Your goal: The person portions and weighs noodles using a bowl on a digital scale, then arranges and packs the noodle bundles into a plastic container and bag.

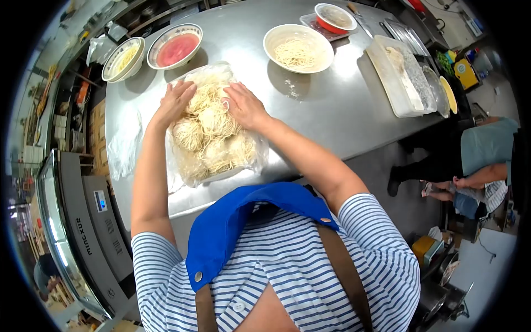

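Note:
Bundles of pale noodles lie heaped in a clear plastic bag on the metal table in front of me. My left hand rests at the upper left of the heap, its fingers stretched out over the noodles and the bag's edge. On the upper right side, my right hand touches the noodles with its fingers extended. Neither hand is closed around anything. Beyond the right hand stands a white bowl with a small portion of noodles inside.
At the back left are a bowl of red contents and stacked bowls. A loose plastic bag lies left. A plastic tub with flour and a red-and-white container stand right. Another person is beyond the table.

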`<state>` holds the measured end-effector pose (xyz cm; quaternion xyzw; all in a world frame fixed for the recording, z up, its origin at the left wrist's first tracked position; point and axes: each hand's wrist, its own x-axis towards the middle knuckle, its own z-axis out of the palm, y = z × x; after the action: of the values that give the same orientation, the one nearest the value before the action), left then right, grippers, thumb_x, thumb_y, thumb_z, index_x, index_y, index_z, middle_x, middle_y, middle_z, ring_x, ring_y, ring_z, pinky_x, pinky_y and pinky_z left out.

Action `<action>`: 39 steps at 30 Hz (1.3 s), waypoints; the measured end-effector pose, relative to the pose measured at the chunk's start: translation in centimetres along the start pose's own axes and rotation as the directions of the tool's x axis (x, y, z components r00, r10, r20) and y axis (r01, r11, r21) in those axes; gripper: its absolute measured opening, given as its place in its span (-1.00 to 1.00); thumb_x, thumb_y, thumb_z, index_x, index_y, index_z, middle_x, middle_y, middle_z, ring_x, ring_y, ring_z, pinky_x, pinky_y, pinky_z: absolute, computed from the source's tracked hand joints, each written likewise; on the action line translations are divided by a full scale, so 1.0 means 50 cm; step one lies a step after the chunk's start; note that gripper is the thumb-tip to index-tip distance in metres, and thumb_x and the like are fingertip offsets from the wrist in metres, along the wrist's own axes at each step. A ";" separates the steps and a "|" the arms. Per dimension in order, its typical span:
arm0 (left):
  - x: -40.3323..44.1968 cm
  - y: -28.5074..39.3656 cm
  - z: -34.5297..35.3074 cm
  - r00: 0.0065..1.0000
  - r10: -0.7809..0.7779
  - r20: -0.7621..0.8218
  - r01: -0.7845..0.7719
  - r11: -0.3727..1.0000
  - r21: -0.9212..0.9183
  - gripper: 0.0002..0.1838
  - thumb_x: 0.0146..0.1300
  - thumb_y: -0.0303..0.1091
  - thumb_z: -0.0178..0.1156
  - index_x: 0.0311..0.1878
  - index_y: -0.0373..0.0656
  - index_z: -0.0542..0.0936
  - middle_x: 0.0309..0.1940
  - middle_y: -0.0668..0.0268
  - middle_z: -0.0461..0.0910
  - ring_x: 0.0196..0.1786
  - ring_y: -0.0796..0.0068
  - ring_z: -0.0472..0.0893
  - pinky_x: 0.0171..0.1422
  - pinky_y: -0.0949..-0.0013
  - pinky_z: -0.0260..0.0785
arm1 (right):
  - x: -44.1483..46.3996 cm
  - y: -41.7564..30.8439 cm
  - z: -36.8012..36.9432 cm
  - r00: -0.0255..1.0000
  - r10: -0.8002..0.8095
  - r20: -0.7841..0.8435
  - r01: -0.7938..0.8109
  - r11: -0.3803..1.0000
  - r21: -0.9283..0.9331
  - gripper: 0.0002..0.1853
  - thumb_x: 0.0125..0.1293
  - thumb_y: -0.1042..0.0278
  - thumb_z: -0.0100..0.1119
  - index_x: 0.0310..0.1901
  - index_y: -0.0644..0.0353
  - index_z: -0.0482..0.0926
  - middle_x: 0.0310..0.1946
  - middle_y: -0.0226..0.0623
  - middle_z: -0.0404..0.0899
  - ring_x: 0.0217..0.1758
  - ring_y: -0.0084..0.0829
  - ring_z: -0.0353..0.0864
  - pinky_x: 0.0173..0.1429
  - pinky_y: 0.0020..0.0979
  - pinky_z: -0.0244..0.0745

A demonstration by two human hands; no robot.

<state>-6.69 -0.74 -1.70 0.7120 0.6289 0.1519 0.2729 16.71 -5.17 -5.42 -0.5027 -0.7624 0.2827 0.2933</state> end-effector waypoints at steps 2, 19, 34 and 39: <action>0.004 -0.009 -0.020 0.995 0.085 0.050 -0.077 0.986 -0.148 -0.37 0.34 0.14 -0.05 0.36 -0.04 0.31 0.43 0.05 0.08 0.49 0.00 -0.02 0.48 0.00 -0.10 | -0.034 -0.014 -0.023 0.994 -0.011 -0.108 0.025 0.992 0.128 -0.47 0.39 0.03 -0.13 0.19 0.31 0.35 0.29 0.10 0.24 0.39 0.05 0.15 0.43 -0.18 0.05; -0.157 0.168 0.056 0.761 0.632 0.148 -0.646 0.715 0.269 -0.60 -0.11 -0.40 0.33 -0.11 -0.13 0.56 0.04 0.25 0.48 0.14 0.24 0.42 0.41 0.02 0.08 | -0.003 0.260 -0.204 0.606 0.785 0.128 -0.227 0.016 0.974 -0.11 0.21 -0.27 0.12 0.34 0.17 -0.02 0.05 0.18 0.33 -0.11 -0.15 0.49 -0.25 -0.20 0.48; -0.147 0.160 0.016 0.907 0.415 -0.065 -0.364 0.854 0.371 -0.26 -0.01 -0.11 0.36 0.30 0.04 0.36 0.34 0.13 0.23 0.39 0.13 0.20 0.44 -0.19 -0.11 | -0.030 0.039 -0.065 0.836 0.540 0.101 -0.495 0.660 0.566 -0.40 0.30 -0.02 0.14 0.21 0.24 0.32 -0.26 -0.31 0.51 -0.38 -0.57 0.43 -0.34 -0.53 0.37; -0.075 0.084 0.003 0.985 0.172 -0.011 -0.167 0.967 0.191 -0.38 0.09 -0.15 0.29 0.23 -0.11 0.41 0.06 0.05 0.49 0.06 0.08 0.52 0.16 0.23 0.37 | -0.110 0.022 -0.054 0.892 0.435 0.127 -0.431 0.731 0.529 -0.40 0.25 0.24 0.21 0.21 0.41 0.27 -0.50 -0.39 0.48 -0.47 -0.63 0.40 -0.39 -0.56 0.33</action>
<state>-3.81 -4.69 1.08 0.7837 0.5810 0.1239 0.1813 21.11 -9.59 -5.32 -0.5628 -0.5112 0.5460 0.3519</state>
